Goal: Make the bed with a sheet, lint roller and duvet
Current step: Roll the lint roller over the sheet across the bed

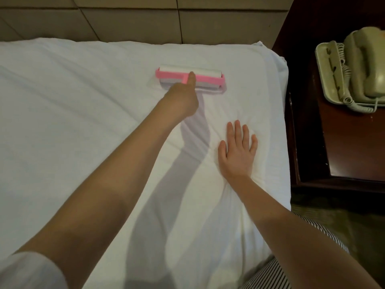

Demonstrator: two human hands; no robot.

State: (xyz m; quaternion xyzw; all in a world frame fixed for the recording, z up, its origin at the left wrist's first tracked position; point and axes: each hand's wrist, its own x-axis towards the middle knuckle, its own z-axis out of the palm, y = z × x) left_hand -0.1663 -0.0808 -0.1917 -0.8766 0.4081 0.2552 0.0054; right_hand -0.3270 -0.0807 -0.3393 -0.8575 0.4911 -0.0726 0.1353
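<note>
A white sheet (83,122) covers the bed, with shallow wrinkles near its right side. A pink lint roller (208,77) with a white roll lies flat on the sheet near the head end. My left hand (183,99) grips its pink handle, the forefinger stretched along it toward the roller head. My right hand (238,151) lies flat on the sheet, fingers spread and straight, nearer to me and to the right of the roller. No duvet is in view.
A padded beige headboard (129,19) runs behind the bed. To the right stands a dark wooden nightstand (333,147) with a beige corded telephone (358,65). The bed's right edge (286,122) drops beside the nightstand. Striped fabric (270,274) shows at the bottom.
</note>
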